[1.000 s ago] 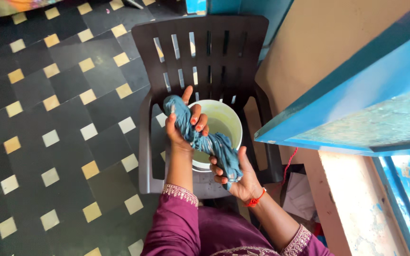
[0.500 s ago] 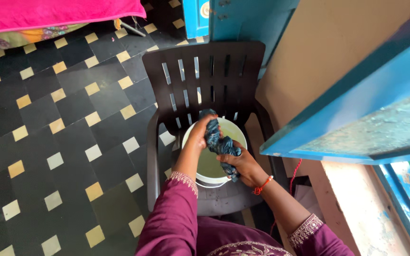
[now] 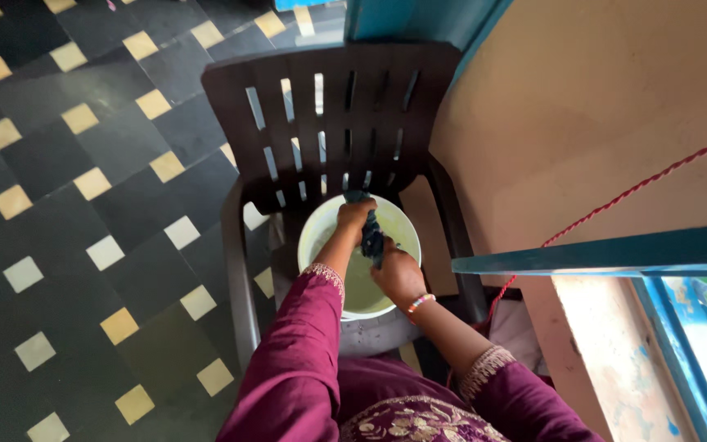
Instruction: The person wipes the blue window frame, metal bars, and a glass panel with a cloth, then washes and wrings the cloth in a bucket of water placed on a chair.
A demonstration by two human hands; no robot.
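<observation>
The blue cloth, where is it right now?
In the head view, the blue cloth sits mid-frame, gripped between the left hand and the right hand, over the white bucket on the dark plastic chair.

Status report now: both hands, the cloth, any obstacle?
Left hand and right hand both grip the twisted blue cloth. Cloth over white bucket on dark plastic chair. Nothing in the way.

View: my only camera, head-worn.
Facing: steeply down, over the dark brown slatted plastic chair [image 3: 329,123].
Nearness: arm's reach of the white round plastic bucket [image 3: 314,225].
</observation>
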